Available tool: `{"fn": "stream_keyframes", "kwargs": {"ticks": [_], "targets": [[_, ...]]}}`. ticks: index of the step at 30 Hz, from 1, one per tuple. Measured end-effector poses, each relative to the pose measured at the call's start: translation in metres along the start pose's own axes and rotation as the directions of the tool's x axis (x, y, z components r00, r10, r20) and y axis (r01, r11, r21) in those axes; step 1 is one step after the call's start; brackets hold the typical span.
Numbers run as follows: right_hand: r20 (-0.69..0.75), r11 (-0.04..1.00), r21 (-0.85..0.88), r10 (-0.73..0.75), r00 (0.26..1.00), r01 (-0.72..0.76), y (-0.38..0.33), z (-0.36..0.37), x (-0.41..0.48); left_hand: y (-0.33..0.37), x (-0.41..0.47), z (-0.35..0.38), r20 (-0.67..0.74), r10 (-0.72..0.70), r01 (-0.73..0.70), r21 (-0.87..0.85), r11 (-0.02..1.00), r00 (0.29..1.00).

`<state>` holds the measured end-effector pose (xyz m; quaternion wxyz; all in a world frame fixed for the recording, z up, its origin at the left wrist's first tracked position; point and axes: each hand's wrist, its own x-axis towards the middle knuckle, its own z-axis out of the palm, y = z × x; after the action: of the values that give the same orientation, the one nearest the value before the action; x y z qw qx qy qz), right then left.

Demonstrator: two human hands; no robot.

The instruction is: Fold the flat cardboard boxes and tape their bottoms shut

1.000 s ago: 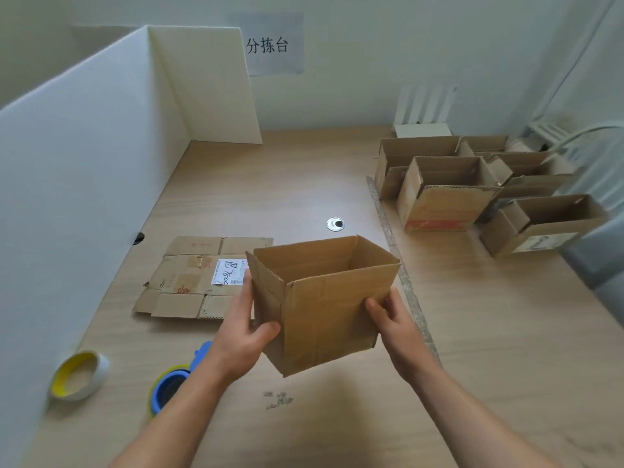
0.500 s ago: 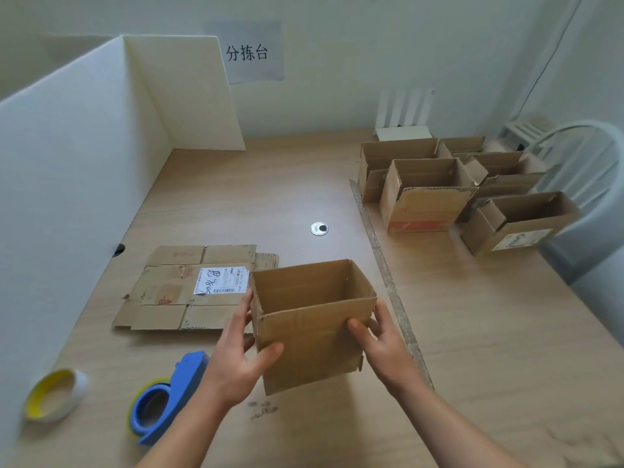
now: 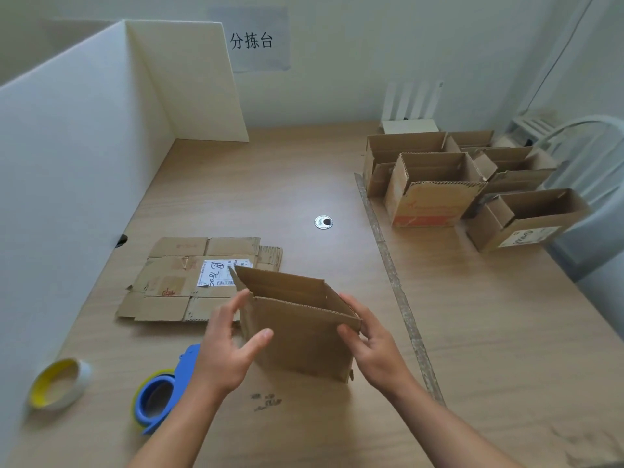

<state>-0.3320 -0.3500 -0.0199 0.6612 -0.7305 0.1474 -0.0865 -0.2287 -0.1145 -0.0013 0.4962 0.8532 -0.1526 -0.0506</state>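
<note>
An open-topped cardboard box (image 3: 304, 336) stands skewed on the wooden table (image 3: 489, 349) in front of me. My left hand (image 3: 229, 349) is at its left corner, fingers straight along the side and thumb touching the front face. My right hand (image 3: 371, 346) grips the right corner, thumb on the front and fingers curled behind the edge. A flattened box (image 3: 175, 288) with a white label lies just behind and to the left. A blue tape dispenser (image 3: 158, 400) lies by my left wrist, partly hidden by my arm.
A yellow-cored tape roll (image 3: 60, 383) sits near the white partition (image 3: 67, 163) on the left. Several folded open boxes (image 3: 435, 197) stand at the far right, beside a white chair (image 3: 587, 153). A metal grommet (image 3: 323, 222) and a tape strip (image 3: 395, 275) mark the tabletop.
The box has come down from mid-air towards the table and closer to me. My left fingers have straightened out from their earlier grip.
</note>
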Motion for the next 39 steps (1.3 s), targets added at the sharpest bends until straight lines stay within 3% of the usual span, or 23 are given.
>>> {"fn": "stream_keyframes", "kwargs": {"ticks": [4, 8, 12, 17, 21, 29, 35, 39], "targets": [[-0.002, 1.0, -0.007, 0.003, 1.0, -0.003, 0.0, -0.003, 0.002, 0.01, 0.023, -0.009, 0.022, -0.01, 0.01, 0.002, 1.0, 1.0], [0.01, 0.999, -0.03, 0.018, 1.0, -0.017, 0.001, -0.005, 0.002, 0.01, 0.047, -0.013, 0.15, -0.165, 0.177, -0.067, 0.982, 0.975], [0.008, 1.0, 0.011, 0.004, 1.0, -0.004, -0.002, -0.004, 0.003, 0.006, 0.048, -0.009, 0.254, -0.103, 0.128, -0.082, 0.988, 0.962], [-0.048, 0.999, -0.046, -0.021, 0.999, 0.019, -0.003, -0.002, 0.008, 0.007, 0.029, -0.002, 0.21, 0.002, 0.036, -0.176, 0.984, 0.978], [-0.03, 0.996, -0.08, -0.052, 0.998, 0.049, -0.002, -0.001, 0.006, -0.008, 0.009, -0.001, 0.177, -0.008, 0.047, -0.219, 0.975, 0.984], [0.085, 0.975, -0.196, -0.085, 0.993, 0.1, 0.004, 0.008, -0.009, -0.018, -0.014, -0.012, 0.172, 0.019, -0.003, -0.091, 0.996, 0.985], [0.08, 0.981, -0.171, -0.077, 0.994, 0.09, 0.012, 0.004, -0.012, -0.021, -0.02, -0.008, 0.212, 0.015, -0.016, 0.002, 1.0, 0.977], [0.047, 0.987, -0.156, -0.039, 0.998, 0.046, 0.01, 0.002, -0.012, -0.021, -0.02, -0.008, 0.201, -0.032, 0.04, -0.033, 0.999, 0.979]]}}
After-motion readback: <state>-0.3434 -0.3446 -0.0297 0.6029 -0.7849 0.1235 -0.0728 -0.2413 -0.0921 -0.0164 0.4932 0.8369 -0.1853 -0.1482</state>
